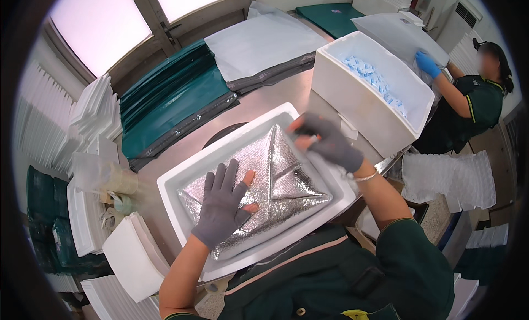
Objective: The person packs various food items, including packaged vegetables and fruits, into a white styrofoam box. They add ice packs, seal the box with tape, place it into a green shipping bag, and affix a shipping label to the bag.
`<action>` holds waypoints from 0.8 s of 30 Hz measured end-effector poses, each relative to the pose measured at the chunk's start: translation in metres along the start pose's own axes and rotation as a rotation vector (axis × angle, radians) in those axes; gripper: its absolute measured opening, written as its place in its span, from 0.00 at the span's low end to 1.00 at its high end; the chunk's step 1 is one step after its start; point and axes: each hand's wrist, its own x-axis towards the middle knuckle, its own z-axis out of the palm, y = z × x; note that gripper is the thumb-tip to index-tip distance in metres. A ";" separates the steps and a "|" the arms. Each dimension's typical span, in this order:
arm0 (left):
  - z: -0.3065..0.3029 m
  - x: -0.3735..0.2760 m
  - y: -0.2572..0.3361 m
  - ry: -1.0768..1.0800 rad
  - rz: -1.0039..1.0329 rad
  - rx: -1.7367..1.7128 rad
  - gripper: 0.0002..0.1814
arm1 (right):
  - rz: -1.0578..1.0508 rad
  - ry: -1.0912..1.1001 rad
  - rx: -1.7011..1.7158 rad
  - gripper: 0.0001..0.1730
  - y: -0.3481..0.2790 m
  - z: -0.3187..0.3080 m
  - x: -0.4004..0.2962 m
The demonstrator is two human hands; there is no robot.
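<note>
A silver foil insulated bag (256, 212) lies folded inside a white foam box (182, 233) on the metal work table. My left hand (223, 204), in a grey glove with bare thumb and forefinger tips, rests spread flat on the bag. Over the right side of the bag and the box rim is my right hand (326, 142), gloved the same way and blurred, its fingers curled; whether it holds something cannot be told. Behind it stands a larger white foam box (351, 88) with blue-and-white printed packs (372, 78) inside.
Stacked green plastic bags (177, 101) and light grey bags (264, 43) lie along the back. Foam lids (132, 254) and a tape dispenser (120, 202) are at left. At right, a co-worker (467, 97) with a blue glove handles translucent plastic near bubble wrap (450, 179).
</note>
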 end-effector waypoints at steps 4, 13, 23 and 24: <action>-0.004 0.006 0.004 -0.042 0.111 0.052 0.38 | 0.333 0.059 -0.702 0.12 0.134 -0.051 -0.051; -0.020 0.045 -0.003 -0.212 0.189 0.106 0.46 | 0.265 0.544 -0.814 0.18 0.160 -0.027 -0.056; -0.008 0.063 -0.017 -0.234 0.227 -0.052 0.56 | 0.030 -0.086 0.738 0.48 -0.062 -0.054 -0.079; -0.003 0.067 -0.020 -0.218 0.255 -0.038 0.57 | 0.064 -0.239 0.781 0.48 -0.072 -0.024 -0.072</action>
